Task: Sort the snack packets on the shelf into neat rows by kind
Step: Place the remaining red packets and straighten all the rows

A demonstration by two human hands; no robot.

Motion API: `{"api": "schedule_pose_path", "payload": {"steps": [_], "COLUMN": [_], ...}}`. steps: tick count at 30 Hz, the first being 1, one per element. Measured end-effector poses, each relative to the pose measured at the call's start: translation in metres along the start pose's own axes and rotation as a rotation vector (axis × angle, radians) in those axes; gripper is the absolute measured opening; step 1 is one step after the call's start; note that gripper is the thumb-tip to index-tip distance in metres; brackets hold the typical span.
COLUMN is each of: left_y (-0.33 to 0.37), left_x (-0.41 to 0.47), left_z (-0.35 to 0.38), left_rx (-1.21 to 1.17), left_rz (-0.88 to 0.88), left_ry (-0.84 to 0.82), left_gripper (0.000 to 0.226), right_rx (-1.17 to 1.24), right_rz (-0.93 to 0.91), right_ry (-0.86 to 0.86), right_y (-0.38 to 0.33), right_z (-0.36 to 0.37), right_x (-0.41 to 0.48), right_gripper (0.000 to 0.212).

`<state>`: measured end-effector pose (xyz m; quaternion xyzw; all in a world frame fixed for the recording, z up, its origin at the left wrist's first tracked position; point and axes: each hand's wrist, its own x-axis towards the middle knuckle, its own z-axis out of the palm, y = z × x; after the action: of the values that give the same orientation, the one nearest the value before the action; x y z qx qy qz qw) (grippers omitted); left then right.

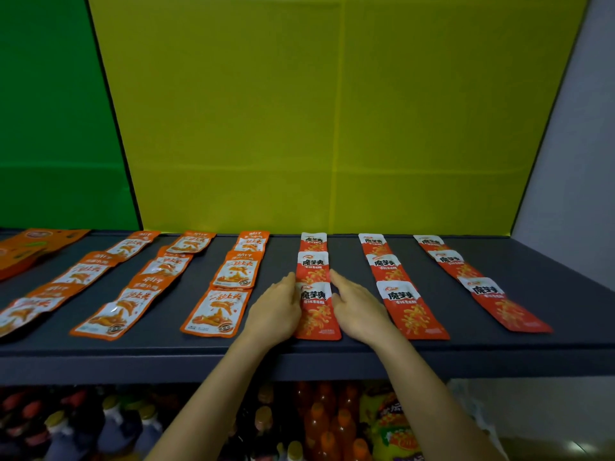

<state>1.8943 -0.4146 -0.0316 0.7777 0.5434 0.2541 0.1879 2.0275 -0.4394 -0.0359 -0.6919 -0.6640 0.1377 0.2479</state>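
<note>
Front red packet (317, 311) lies flat near the shelf (565, 294) front edge, last of a three-deep row. Left hand (276, 314) and right hand (357, 311) flank it, fingers (339, 279) straight, gripping nothing, touching its sides. Orange packets (233, 274) in rows leftward; further red rows (404, 304) rightward.

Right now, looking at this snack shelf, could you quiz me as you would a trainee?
1. True or false: the left hand and right hand lie either side of the front red packet.
2. How many packets are in that red row? A two, B three, C five.
3. Fill in: the orange packets lie to the red ones' ____.
Key: 1 true; 2 B; 3 left.
</note>
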Motion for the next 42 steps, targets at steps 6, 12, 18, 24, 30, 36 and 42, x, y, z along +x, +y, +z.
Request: {"api": "schedule_pose_path", "payload": {"steps": [6,12,18,24,30,36,42], "left_y": [-0.002,0.001,-0.042,-0.092,-0.109,-0.114,-0.108], "left_x": [0.0,-0.007,0.0,-0.003,-0.002,-0.003,-0.011], "left_z": [0.0,-0.019,-0.068,-0.079,-0.077,-0.075,-0.077], "left_rx": [-0.041,-0.287,-0.283,-0.116,-0.064,-0.004,0.087], "left_rz": [0.003,0.049,0.009,-0.136,-0.043,0.039,0.047], "left_ry": [-0.021,0.044,0.216,0.073,0.008,-0.056,-0.072], "left_gripper": [0.021,0.035,0.028,0.027,0.033,0.039,0.048], "right_rx": [-0.033,0.15,0.245,0.204,0.14,0.054,-0.009], "right_rz": [-0.013,-0.038,-0.106,-0.029,0.044,0.067,0.1], "right_ry": [0.003,0.053,0.008,-0.064,-0.03,-0.037,-0.06], "right_y": [0.002,-0.012,-0.061,-0.108,-0.117,-0.118,-0.117], "right_z": [0.001,-0.011,-0.008,0.027,0.062,0.067,0.071], "right_x": [0.0,-0.003,-0.002,0.008,0.016,0.01,0.01], "right_gripper": [0.048,0.045,0.043,0.038,0.034,0.043,0.05]}}
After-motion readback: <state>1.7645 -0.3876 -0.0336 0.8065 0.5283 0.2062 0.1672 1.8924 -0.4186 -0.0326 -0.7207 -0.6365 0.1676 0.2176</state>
